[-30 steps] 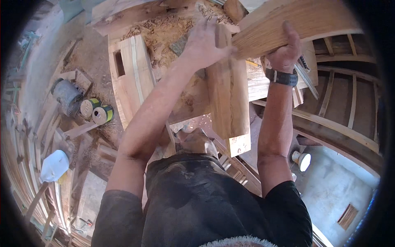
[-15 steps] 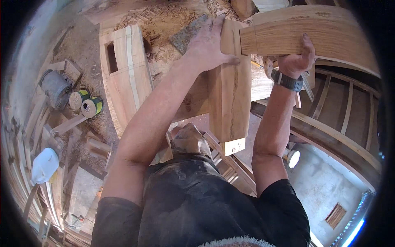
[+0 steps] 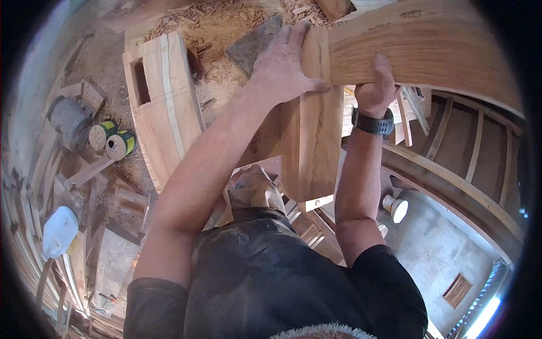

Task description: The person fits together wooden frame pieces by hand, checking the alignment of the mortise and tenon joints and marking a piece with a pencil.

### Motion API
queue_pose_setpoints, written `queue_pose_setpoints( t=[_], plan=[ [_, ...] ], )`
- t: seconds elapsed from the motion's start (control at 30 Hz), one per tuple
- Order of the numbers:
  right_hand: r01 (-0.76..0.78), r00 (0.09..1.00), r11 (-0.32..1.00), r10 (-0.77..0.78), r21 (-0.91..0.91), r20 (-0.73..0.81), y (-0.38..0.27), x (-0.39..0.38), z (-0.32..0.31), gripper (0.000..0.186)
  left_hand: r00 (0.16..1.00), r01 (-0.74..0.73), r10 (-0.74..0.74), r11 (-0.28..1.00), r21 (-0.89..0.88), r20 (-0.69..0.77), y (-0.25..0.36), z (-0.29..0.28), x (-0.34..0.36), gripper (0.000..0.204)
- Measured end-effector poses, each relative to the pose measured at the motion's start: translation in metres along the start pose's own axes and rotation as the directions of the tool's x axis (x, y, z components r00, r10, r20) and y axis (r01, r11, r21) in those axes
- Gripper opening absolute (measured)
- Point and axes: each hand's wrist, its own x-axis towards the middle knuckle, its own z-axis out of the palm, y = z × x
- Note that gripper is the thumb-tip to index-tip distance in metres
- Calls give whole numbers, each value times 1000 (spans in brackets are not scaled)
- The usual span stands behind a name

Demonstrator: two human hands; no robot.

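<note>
My left hand grips the upper part of a thick wooden post, its fingers toward the far end and its thumb stretched across the face. A broad, curved wooden board meets the post's right side; whether its end sits inside the post is hidden. My right hand, below a watch, is closed round the board's lower edge near that joint, thumb up on its face and fingers hidden beneath. Left of my left arm lies a second wooden piece with a rectangular mortise and a pale stripe.
Wood shavings cover the far work surface, beside a dark flat plate. On the left floor are a grey metal container, two cans, a white jug and offcuts. A slatted wooden frame stands at right.
My right hand has slid left with the board, closer to the post. The pencil line near the board's end no longer shows. My left hand stays on the post.
</note>
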Motion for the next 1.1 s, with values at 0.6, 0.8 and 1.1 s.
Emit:
queue_pose_setpoints(
  t=[0.6,0.8,1.1],
  plan=[
    [-189,978,979,181,-70,-107,6,-13,2,45,997,67,-69,994,-90,-21,-12,2,5,98],
    [320,947,929,-308,-186,91,21,-9,-3,37,964,212,-189,971,-110,188,-10,-7,11,98],
    [661,746,621,-602,-421,284,-2,22,-6,38,985,170,-172,984,56,25,-9,-1,9,97]
  ],
)
